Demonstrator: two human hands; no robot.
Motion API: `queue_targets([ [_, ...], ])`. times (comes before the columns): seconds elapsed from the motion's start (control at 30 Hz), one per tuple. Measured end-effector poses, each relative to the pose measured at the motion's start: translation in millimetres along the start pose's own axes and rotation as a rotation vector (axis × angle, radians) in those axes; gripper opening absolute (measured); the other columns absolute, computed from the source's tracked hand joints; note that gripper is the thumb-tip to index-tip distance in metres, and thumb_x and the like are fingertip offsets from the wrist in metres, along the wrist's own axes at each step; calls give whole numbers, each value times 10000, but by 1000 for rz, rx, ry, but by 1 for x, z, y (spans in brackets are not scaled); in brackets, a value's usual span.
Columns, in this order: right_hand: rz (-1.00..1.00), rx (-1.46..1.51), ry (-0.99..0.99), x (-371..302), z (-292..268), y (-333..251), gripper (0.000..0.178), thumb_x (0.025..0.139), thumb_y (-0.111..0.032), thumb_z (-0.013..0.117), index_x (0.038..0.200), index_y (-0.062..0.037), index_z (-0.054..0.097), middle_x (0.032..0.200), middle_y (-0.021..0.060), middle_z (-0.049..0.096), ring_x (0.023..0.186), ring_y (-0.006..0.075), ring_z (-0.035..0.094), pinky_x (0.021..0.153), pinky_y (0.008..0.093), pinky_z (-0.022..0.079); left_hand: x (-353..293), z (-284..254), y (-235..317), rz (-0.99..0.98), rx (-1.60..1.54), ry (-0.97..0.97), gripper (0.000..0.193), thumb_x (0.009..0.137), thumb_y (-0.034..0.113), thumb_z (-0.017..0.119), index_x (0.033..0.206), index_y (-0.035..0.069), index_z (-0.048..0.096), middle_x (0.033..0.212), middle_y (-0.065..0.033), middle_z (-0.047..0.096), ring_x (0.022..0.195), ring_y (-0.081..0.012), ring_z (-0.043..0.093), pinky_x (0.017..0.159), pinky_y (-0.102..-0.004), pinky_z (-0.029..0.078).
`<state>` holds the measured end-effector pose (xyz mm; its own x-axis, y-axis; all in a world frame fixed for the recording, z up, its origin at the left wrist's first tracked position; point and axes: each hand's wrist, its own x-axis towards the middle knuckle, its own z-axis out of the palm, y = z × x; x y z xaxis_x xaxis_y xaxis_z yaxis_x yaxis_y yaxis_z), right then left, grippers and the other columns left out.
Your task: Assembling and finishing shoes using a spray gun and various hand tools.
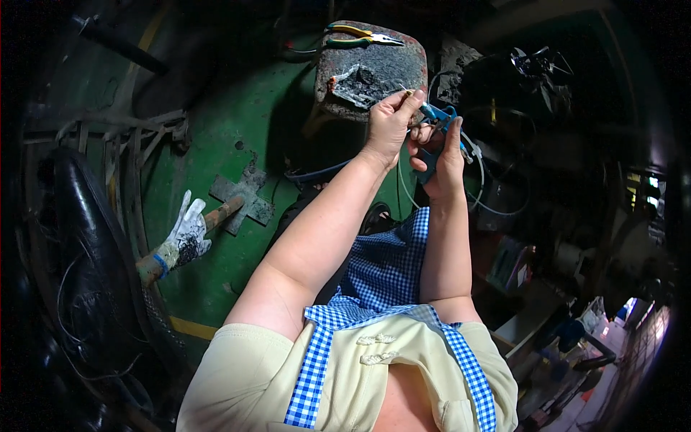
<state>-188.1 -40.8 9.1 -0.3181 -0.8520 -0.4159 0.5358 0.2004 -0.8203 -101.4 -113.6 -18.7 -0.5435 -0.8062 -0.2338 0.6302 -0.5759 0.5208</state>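
Note:
My left hand [389,128] is closed in a pinch at the front edge of a worn stool [410,61]. A thin pale wire end [405,89] shows at its fingertips. Close beside it, my right hand [445,162] is wrapped round a blue plier-like tool [440,114]. The tool's head lies by the left fingertips, and its exact kind is partly hidden by my fingers. A thin pale cable [481,173] loops down around my right wrist. Needle-nose pliers [366,36] with yellow and green handles lie on the stool's far end.
Crumpled clear plastic with dark scraps [358,86] lies on the stool. Left, a stained white glove [188,229] rests against a rusty post [223,214] with a cross-shaped metal plate [245,194]. Metal racks [119,155] stand beyond, over a green floor [216,115]. Dark clutter fills the right.

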Motion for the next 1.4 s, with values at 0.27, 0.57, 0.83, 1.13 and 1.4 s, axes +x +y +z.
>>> queue_targets([
  [0.27, -43, -121, 87, 5, -5, 6, 616, 912, -647, 411, 859, -64, 601, 765, 18, 589, 632, 103, 534, 448, 200, 355, 5, -4, -2, -83, 47, -45, 247, 928, 310, 605, 991, 71, 620, 691, -10, 615, 534, -66, 535, 402, -220, 372],
  [0.57, -468, -747, 7, 7, -28, 15, 466, 952, -491, 501, 807, -58, 596, 768, 15, 562, 611, 88, 518, 494, 236, 394, 4, -11, 6, -254, 130, 63, 284, 952, 318, 580, 1052, 62, 652, 665, 103, 383, 560, -3, 350, 498, -165, 291],
  [0.83, -444, -521, 92, -4, -18, 15, 536, 920, -558, 517, 717, -63, 544, 581, -15, 479, 494, 70, 449, 450, 226, 351, 2, -1, 1, -170, 62, -57, 242, 956, 295, 579, 1001, 61, 622, 656, 93, 408, 559, -6, 362, 521, -162, 306],
  [1.13, -387, -497, 108, 0, -15, 10, 467, 924, -494, 562, 718, -75, 556, 578, -23, 501, 498, 54, 461, 443, 220, 341, 4, 0, -6, -108, -15, -49, 242, 957, 305, 578, 960, 69, 631, 646, 97, 414, 544, 1, 330, 495, -168, 269],
  [1.4, -343, -602, 132, 16, -17, 12, 359, 929, -394, 599, 897, -40, 646, 685, -9, 564, 545, 58, 500, 462, 217, 363, 15, -20, -13, -189, 2, 85, 304, 944, 370, 584, 979, 73, 640, 671, 96, 404, 539, -12, 328, 489, -176, 279],
])
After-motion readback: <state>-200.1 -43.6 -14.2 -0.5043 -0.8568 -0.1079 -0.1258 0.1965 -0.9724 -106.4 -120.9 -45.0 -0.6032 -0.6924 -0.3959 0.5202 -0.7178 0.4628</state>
